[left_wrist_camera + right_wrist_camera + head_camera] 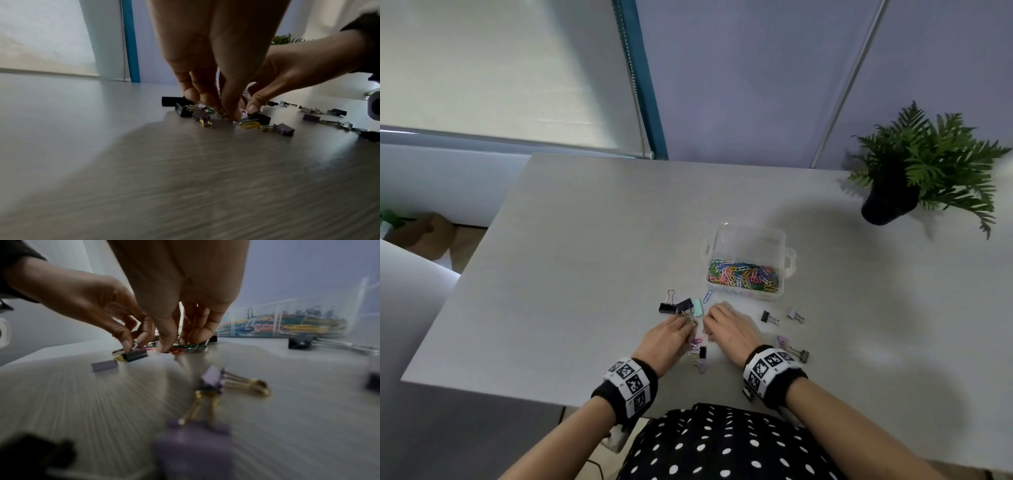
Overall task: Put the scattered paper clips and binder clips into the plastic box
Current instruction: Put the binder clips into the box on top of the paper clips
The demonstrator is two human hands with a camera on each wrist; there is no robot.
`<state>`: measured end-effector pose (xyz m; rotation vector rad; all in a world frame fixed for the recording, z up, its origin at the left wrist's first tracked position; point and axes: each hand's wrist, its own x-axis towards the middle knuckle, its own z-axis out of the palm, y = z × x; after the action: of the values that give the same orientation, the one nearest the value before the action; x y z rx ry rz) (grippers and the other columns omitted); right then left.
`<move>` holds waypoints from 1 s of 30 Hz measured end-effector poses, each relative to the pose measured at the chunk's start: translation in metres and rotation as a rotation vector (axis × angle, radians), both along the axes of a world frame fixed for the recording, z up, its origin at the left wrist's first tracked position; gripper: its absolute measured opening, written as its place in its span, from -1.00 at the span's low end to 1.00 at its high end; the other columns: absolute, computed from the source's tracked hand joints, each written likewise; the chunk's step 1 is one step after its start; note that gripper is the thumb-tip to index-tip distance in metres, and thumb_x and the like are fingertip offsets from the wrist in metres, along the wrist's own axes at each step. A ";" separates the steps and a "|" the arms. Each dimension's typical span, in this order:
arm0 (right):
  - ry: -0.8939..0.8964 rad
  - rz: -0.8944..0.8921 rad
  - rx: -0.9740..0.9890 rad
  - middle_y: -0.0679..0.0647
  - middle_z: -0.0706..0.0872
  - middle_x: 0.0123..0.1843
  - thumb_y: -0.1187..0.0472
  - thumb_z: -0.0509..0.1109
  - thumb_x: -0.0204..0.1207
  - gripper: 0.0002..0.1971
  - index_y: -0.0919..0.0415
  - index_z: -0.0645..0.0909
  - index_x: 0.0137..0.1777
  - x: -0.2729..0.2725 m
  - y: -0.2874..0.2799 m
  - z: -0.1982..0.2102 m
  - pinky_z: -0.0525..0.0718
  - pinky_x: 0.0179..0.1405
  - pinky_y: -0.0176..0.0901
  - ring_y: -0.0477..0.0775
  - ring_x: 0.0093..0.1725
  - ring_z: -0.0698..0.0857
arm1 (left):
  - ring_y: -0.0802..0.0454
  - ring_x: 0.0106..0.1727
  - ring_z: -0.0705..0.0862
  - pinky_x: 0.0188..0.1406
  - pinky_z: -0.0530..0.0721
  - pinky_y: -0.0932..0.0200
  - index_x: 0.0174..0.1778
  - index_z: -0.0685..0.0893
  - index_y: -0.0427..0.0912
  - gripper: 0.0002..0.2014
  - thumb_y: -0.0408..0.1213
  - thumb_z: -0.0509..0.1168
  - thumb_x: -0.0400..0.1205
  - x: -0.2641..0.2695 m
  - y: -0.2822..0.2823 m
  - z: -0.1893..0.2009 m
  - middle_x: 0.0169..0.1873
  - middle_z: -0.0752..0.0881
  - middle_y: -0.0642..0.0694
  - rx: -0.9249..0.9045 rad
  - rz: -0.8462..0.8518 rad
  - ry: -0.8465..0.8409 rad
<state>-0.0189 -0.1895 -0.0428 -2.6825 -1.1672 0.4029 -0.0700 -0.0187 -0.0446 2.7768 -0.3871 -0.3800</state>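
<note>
Head view: both hands (669, 337) (729, 329) pinch small clips (249, 125) beside plastic box (748, 240).

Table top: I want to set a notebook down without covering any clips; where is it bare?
The grey table is bare left of the clear plastic box, and between the box and the potted fern. It is crowded before the box, where the left hand and right hand gather clips.

wristbands (631, 383): black, white coded tags | garment (722, 445): black, white dots
</note>
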 end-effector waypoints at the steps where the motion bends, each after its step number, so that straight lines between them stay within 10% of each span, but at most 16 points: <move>1: -0.012 0.002 0.002 -0.10 0.63 -0.32 0.19 0.73 -0.11 -0.57 0.06 0.56 -0.32 0.001 -0.002 -0.001 0.49 -0.46 -0.39 -0.08 -0.31 0.60 | 0.02 -0.07 0.63 -0.28 0.62 0.17 -0.18 0.56 -0.09 -0.93 -0.24 0.30 0.47 0.000 0.001 0.002 -0.16 0.66 0.01 -0.047 0.046 0.032; 9: -0.015 -0.021 0.062 -0.02 0.67 -0.32 0.33 0.58 0.06 -0.71 0.14 0.56 -0.27 -0.001 -0.015 -0.004 0.49 -0.45 -0.26 0.02 -0.28 0.64 | 0.03 -0.24 0.67 -0.13 0.59 0.22 -0.15 0.64 -0.18 -0.95 -0.38 0.35 0.51 0.018 0.013 0.017 -0.32 0.69 0.04 -0.330 0.336 0.183; 13: 0.263 -0.202 0.228 0.09 0.68 -0.06 0.38 0.30 0.45 -0.88 0.23 0.60 -0.05 0.004 -0.027 -0.007 0.61 -0.10 -0.11 0.05 -0.06 0.61 | -0.05 -0.20 0.71 -0.09 0.61 0.22 -0.12 0.65 -0.24 -0.93 -0.42 0.35 0.51 0.039 0.012 0.022 -0.23 0.76 -0.18 -0.362 0.313 0.185; 19: 0.695 -0.602 0.602 0.10 0.73 -0.14 0.43 0.41 0.42 -0.90 0.29 0.65 -0.09 0.031 -0.055 0.021 0.70 -0.24 -0.40 -0.08 -0.22 0.69 | 0.09 -0.14 0.67 -0.09 0.63 0.40 0.04 0.67 -0.28 -0.85 -0.40 0.23 0.63 0.082 -0.012 0.035 -0.06 0.75 -0.15 -0.416 0.277 0.146; 25: 0.449 -0.745 0.724 0.20 0.74 -0.16 0.42 0.45 0.40 -0.88 0.33 0.67 -0.07 0.079 -0.073 0.042 0.70 -0.09 -0.26 0.09 -0.22 0.70 | 0.00 -0.09 0.71 0.09 0.68 0.19 0.03 0.70 -0.32 -0.79 -0.52 0.18 0.61 0.131 -0.032 0.048 -0.03 0.77 -0.23 -0.378 0.230 0.047; 30: 0.279 -0.707 0.595 0.25 0.77 -0.10 0.50 0.38 0.41 -0.86 0.35 0.69 -0.09 0.096 -0.078 0.034 0.55 -0.24 -0.69 0.01 -0.21 0.67 | -0.09 0.08 0.74 0.20 0.59 0.28 0.08 0.72 -0.35 -0.72 -0.59 0.15 0.60 0.133 -0.032 0.047 0.04 0.77 -0.26 -0.347 0.180 0.098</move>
<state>0.0769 -0.2675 -0.0088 -2.2090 -0.1669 0.2404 0.0627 -0.0505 0.0029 2.4197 -0.1595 -0.3643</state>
